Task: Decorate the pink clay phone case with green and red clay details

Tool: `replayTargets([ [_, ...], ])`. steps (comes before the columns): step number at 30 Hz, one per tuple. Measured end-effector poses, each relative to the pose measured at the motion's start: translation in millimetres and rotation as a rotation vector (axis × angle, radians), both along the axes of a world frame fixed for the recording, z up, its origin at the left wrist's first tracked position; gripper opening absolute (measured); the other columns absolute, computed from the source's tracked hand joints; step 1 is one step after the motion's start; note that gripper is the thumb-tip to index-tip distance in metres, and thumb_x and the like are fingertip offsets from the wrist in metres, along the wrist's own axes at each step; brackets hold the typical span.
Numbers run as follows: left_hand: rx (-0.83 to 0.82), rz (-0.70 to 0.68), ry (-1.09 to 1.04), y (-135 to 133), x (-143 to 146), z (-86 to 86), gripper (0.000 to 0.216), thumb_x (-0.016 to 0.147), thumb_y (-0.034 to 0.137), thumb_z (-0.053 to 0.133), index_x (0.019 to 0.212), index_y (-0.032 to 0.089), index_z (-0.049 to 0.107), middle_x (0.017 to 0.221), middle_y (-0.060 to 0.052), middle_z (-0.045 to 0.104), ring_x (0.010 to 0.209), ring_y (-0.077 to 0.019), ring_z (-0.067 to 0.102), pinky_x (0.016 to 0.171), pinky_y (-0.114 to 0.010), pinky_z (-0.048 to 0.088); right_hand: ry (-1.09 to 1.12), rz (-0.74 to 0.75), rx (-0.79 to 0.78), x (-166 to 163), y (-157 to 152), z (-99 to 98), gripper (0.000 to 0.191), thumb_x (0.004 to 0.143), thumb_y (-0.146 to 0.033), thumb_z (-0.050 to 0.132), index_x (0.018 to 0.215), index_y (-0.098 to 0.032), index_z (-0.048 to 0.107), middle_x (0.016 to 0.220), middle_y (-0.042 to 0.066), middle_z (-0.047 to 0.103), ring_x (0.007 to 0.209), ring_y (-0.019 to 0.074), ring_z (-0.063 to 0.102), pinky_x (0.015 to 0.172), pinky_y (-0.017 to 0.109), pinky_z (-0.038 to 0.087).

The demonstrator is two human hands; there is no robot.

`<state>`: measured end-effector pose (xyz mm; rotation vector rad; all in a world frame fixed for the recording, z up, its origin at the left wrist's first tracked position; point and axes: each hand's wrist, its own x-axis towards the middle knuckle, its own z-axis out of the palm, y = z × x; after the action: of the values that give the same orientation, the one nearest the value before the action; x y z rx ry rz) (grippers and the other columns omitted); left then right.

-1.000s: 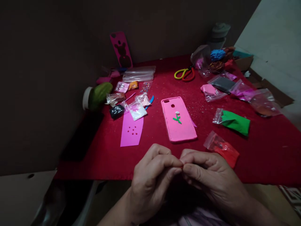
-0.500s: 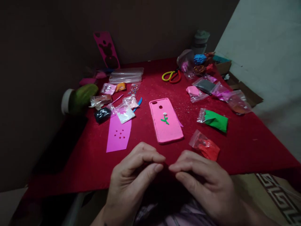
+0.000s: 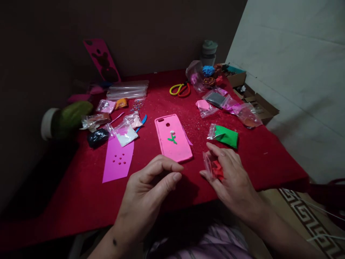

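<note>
My right hand (image 3: 233,176) is over a small clear bag of red clay (image 3: 217,171), with the thumb on its near side and the fingers on its far side. My left hand (image 3: 153,187) hovers by the near edge of the pink phone case (image 3: 179,147), its fingers curved and the thumb tip slightly apart from the index finger. Nothing shows between them. The case lies flat and bears a flower (image 3: 172,137) with a green stem and leaves and a white head. Beyond my right hand lies a bag of green clay (image 3: 226,136).
Left of the case lie a purple sheet (image 3: 115,169) with holes and several clay bags, one of them white (image 3: 127,136). Scissors (image 3: 180,90) with yellow and red handles lie farther back. A bottle (image 3: 209,52) and a cardboard box (image 3: 258,104) stand at the back right.
My right hand has moved right, away from my left hand, and taken hold of the bag of red clay. My left hand keeps nearly the same curved pose. The view has turned right.
</note>
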<state>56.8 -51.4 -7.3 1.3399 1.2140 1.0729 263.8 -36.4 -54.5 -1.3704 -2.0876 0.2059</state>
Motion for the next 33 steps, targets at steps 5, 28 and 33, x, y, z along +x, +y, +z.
replayTargets([
  [5, -0.115, -0.055, -0.158, 2.4, 13.8, -1.2, 0.005, 0.089, 0.02, 0.066, 0.088, 0.024, 0.07, 0.07, 0.003, 0.054, 0.058, -0.0066, 0.045, 0.05, -0.015, 0.035, 0.083, 0.023, -0.019, 0.4, -5.2, 1.8, 0.055, 0.093, -0.018, 0.054, 0.143, -0.02, 0.031, 0.127, 0.016, 0.057, 0.113, 0.0279, 0.057, 0.095, 0.048, 0.049],
  [28, 0.187, -0.229, 0.145, 4.4, 39.0, 1.7, 0.012, 0.092, 0.011, 0.057, 0.087, 0.014, 0.068, 0.08, -0.001, 0.061, 0.073, -0.0097, 0.058, 0.066, -0.019, 0.045, 0.041, 0.114, 0.159, -3.3, -6.3, 1.0, 0.019, 0.084, -0.007, 0.051, 0.101, -0.015, 0.047, 0.084, 0.008, 0.056, 0.074, 0.022, 0.051, 0.065, 0.035, 0.045],
  [33, 0.369, -0.24, 0.3, 5.1, 43.7, -4.9, 0.01, 0.088, 0.005, 0.06, 0.084, 0.011, 0.066, 0.077, -0.003, 0.057, 0.071, -0.0108, 0.056, 0.064, -0.02, 0.045, 0.035, 0.14, 0.141, -3.1, -7.1, 2.0, 0.017, 0.084, -0.007, 0.048, 0.099, -0.016, 0.047, 0.081, 0.006, 0.056, 0.072, 0.0213, 0.049, 0.063, 0.034, 0.043],
])
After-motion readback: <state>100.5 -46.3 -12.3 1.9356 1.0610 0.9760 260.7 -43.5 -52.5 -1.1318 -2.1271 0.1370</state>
